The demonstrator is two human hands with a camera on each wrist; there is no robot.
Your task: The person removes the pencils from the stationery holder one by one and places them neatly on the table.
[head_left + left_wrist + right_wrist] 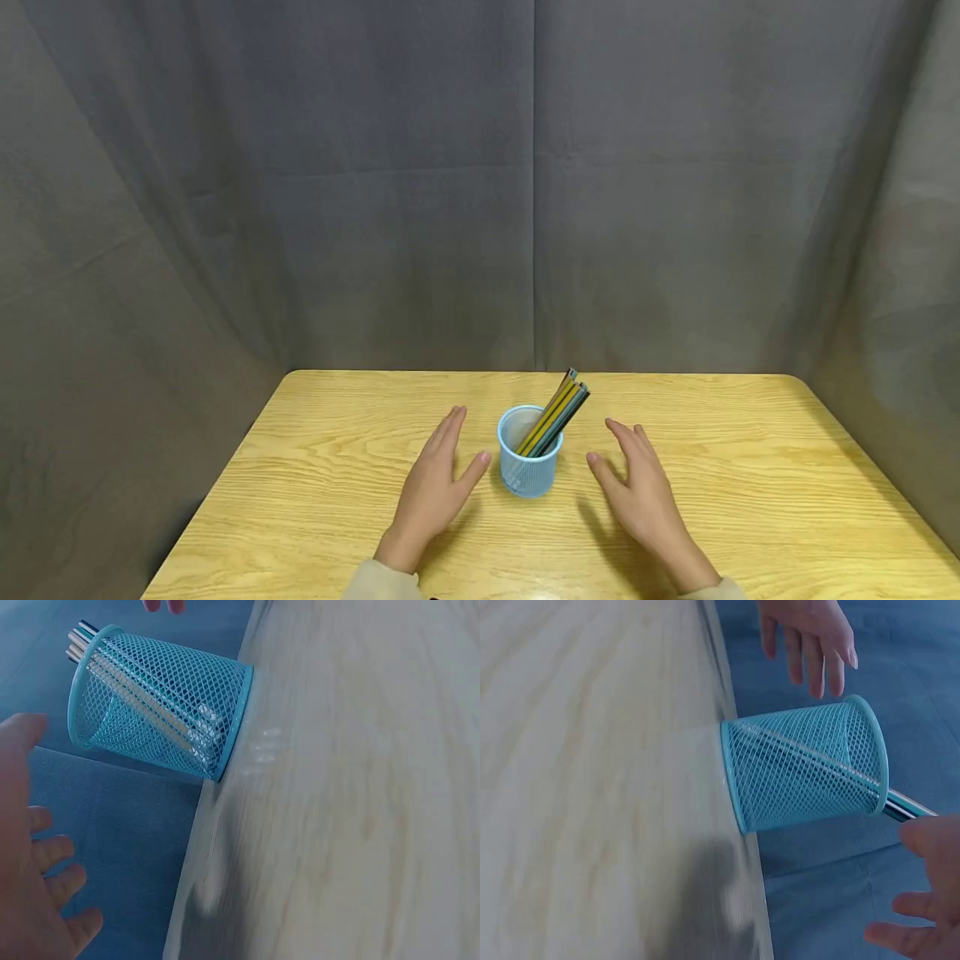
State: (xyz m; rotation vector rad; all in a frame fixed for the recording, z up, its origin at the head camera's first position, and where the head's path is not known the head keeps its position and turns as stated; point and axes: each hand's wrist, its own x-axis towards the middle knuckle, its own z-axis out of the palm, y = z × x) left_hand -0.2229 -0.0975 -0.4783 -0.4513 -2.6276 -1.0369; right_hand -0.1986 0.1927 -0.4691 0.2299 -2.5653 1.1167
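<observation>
I have a counter (315, 467) in front of me, its top a yellow wood grain with streaks running mostly sideways and its two far corners rounded. Beyond its far edge I face a dark grey curtain (420, 208), with a vertical line down near its middle and faint horizontal creases. A grey drape (97, 333) slants down on my left, and I see another grey cloth (907, 250) hanging in folds on my right.

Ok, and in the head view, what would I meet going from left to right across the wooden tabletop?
Left hand → light-blue mesh pencil cup → right hand.
</observation>
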